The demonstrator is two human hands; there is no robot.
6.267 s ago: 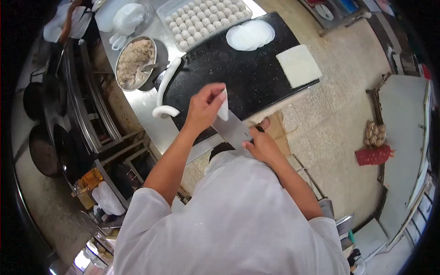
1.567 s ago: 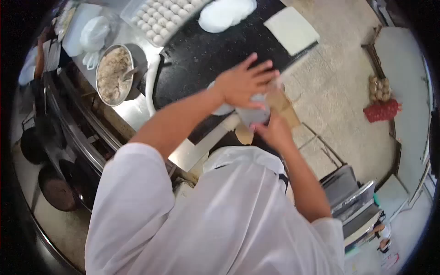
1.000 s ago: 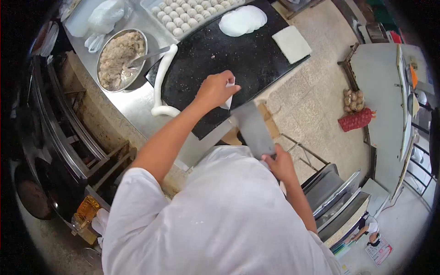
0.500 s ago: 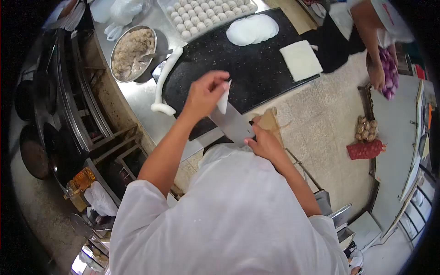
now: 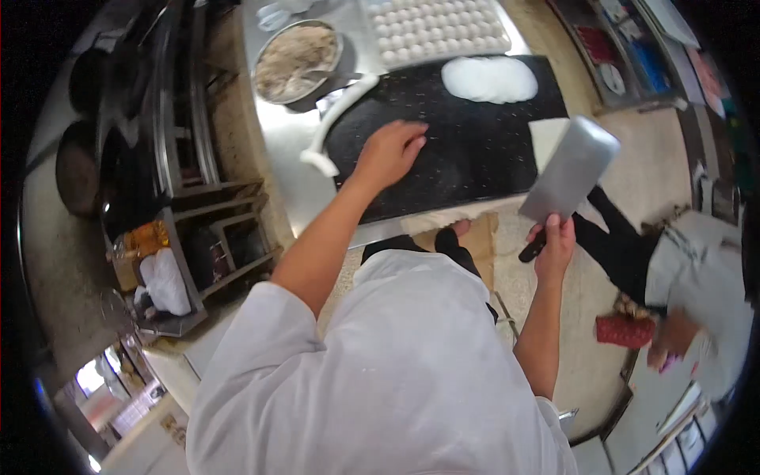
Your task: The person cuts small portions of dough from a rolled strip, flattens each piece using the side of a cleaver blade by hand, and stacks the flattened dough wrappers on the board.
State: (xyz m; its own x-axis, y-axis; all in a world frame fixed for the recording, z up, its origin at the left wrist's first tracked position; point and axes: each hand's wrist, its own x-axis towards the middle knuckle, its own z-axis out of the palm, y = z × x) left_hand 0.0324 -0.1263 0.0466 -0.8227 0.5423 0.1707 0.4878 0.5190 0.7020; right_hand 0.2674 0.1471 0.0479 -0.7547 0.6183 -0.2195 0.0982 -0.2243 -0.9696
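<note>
My left hand (image 5: 389, 154) hovers over the near left part of the black board (image 5: 451, 158), thumb a little apart from the fingers, and nothing shows in it. My right hand (image 5: 554, 245) grips the dark handle of a cleaver (image 5: 571, 170), its wide blade raised over the board's right edge. Left of my left hand, a white dough rope (image 5: 340, 111) lies along the board's edge. Thin white rounds (image 5: 489, 80) are stacked at the back of the board. A white square (image 5: 546, 138) is partly hidden behind the blade.
A metal bowl of pale filling (image 5: 297, 59) with a utensil and a tray of many round dough pieces (image 5: 439, 32) stand behind. At the right, another person (image 5: 689, 277) leans near a red net bag (image 5: 625, 331) on the floor. Shelves (image 5: 226, 237) stand at the left.
The cleaver has swung up and right with my right hand, away from my left. The white piece formerly at my left fingers no longer shows there. The other person has moved down along the right side.
</note>
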